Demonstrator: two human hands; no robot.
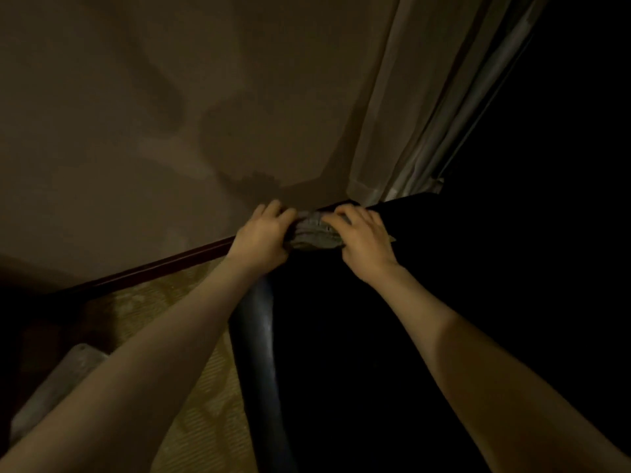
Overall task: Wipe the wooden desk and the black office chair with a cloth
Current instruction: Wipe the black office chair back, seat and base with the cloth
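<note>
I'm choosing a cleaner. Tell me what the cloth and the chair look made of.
Cloth: soft woven fabric, grey, matte; it bunches in folds between the left hand and right hand. Chair: black, smooth, probably leather or vinyl, judging by the dull sheen along its rounded edge. The dim light leaves that uncertain.

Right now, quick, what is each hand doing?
Left hand: closed on the left end of the grey cloth.
Right hand: closed on the cloth's right end, pressing it onto the black chair.
</note>
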